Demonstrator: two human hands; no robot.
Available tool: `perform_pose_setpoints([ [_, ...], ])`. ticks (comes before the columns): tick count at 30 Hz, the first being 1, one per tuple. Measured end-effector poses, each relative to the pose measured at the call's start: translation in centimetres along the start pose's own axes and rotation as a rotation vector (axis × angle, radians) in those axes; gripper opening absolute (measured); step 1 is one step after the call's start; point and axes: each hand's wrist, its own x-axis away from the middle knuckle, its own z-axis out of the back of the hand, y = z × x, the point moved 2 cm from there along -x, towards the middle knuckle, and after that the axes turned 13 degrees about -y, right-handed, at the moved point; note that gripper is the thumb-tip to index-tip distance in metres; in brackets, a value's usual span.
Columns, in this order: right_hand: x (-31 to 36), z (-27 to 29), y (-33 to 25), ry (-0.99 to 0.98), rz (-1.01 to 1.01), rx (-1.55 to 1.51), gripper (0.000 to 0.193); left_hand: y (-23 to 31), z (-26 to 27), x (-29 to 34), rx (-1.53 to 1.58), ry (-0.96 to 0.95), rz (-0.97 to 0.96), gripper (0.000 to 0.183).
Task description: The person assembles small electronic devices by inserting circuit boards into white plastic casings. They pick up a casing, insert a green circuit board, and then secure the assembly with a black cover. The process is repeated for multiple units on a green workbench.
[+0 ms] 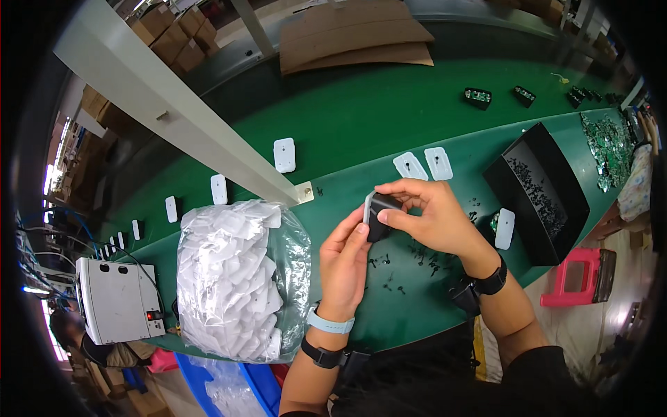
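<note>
My left hand (343, 263) and my right hand (436, 217) hold a small black plastic case (379, 221) between them, above the green bench. A pale edge, like a white cover, shows along the case's left side. My left fingers and thumb grip its lower left. Right thumb and fingers pinch its upper and right side. Just beyond my hands lie two white covers (438, 164), each with a dark part at its middle. Small black pieces (421, 256) are scattered beneath and right of my hands. Another white cover (505, 229) leans by a green circuit board.
A clear bag of white covers (226, 278) lies left, near a grey machine (118, 299). At right stand a black bin (545, 240) of small black parts and a circuit-board pile (608, 149). A white post (180, 118) crosses left. White-topped cases (284, 154) line the belt beyond.
</note>
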Motion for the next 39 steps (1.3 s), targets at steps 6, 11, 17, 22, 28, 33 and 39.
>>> perform_pose_setpoints([
  [6,0.0,0.0,0.0,0.002,0.008,-0.020,0.037,0.0,0.1,-0.1,-0.062,-0.002,0.006,0.035],
  [11,0.2,0.1,0.0,-0.038,-0.006,-0.038,0.036,-0.1,0.3,0.0,-0.090,0.001,0.022,0.035],
  [17,0.0,-0.1,1.0,-0.030,0.117,-0.185,0.031,-0.1,0.6,0.0,-0.387,0.020,-0.133,0.037],
  [22,-0.1,-0.9,0.7,-0.042,0.054,-0.189,0.026,0.2,-0.3,0.2,-0.977,0.128,-0.431,0.047],
  [28,-4.2,2.2,0.8,0.036,0.033,-0.049,0.020,1.0,-0.5,0.1,-1.008,0.251,-0.503,0.047],
  [33,-7.2,5.7,-0.1,-0.083,-0.083,0.205,0.019,0.7,0.9,0.2,-0.946,0.272,-0.404,0.028],
  [39,-11.9,12.4,2.9,-0.062,-0.273,0.320,0.020,0.8,-0.1,0.2,-0.943,0.189,-0.384,0.019],
])
